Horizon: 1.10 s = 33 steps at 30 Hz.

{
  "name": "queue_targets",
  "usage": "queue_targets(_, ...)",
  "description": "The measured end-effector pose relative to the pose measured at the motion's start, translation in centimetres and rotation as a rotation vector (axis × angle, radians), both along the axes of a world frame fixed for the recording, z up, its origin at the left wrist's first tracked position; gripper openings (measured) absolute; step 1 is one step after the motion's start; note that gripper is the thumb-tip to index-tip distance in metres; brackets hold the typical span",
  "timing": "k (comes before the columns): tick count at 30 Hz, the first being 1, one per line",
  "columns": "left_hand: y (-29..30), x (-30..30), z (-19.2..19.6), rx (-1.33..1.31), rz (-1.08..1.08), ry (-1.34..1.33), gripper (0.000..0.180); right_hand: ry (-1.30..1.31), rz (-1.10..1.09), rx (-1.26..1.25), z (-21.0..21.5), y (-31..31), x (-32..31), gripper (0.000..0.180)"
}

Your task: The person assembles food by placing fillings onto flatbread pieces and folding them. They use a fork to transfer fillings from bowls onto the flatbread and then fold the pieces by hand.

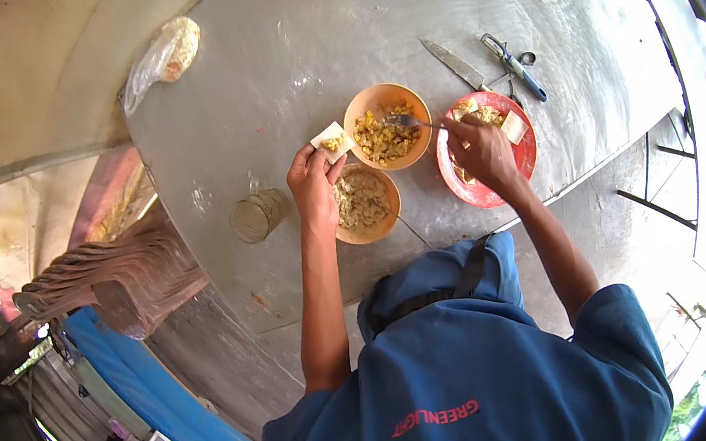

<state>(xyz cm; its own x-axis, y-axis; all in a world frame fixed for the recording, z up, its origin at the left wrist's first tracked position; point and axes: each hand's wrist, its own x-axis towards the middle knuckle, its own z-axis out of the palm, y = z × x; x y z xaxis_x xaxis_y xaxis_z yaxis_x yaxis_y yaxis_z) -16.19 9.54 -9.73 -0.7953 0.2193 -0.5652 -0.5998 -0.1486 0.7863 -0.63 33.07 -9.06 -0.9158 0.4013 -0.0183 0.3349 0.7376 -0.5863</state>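
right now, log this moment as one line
left hand: holds white square with filling | right hand: holds fork in upper bowl | red plate: right of upper bowl

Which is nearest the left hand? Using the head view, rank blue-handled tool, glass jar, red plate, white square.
From the left hand:
1. White square: held in it.
2. Glass jar: just left.
3. Red plate: right.
4. Blue-handled tool: farther right.

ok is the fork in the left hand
No, the right hand holds the fork, while the left hand holds a white square wrapper.
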Motion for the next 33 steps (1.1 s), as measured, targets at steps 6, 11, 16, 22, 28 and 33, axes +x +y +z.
queue_targets(6, 0.1, 0.6, -0.9, 0.002, 0.055, -0.057, 0.018, 0.124, 0.345, 0.289, 0.4, 3.9, -7.8, 0.020)
queue_targets(11, 0.5, 0.9, -1.5, 0.072, 0.097, -0.130, 0.018, -0.006, 0.606, 0.190, 0.5, 4.0, -11.1, 0.023)
queue_targets(16, 0.8, 1.4, -1.8, 0.087, 0.110, -0.123, 0.018, -0.128, 0.578, 0.033, 0.2, 3.3, -10.4, 0.019)
queue_targets(22, 0.9, 2.2, -1.3, 0.057, 0.077, -0.070, 0.020, -0.245, 0.447, -0.114, -1.0, 3.9, -8.9, 0.021)
queue_targets(28, 0.5, 2.8, -0.3, 0.069, 0.158, -0.057, 0.021, -0.247, 0.353, -0.288, -1.5, 4.7, -7.5, 0.026)
queue_targets(33, 0.8, 3.0, 0.1, 0.118, 0.119, -0.056, 0.023, -0.330, 0.266, -0.317, 1.5, 5.6, -6.7, 0.027)
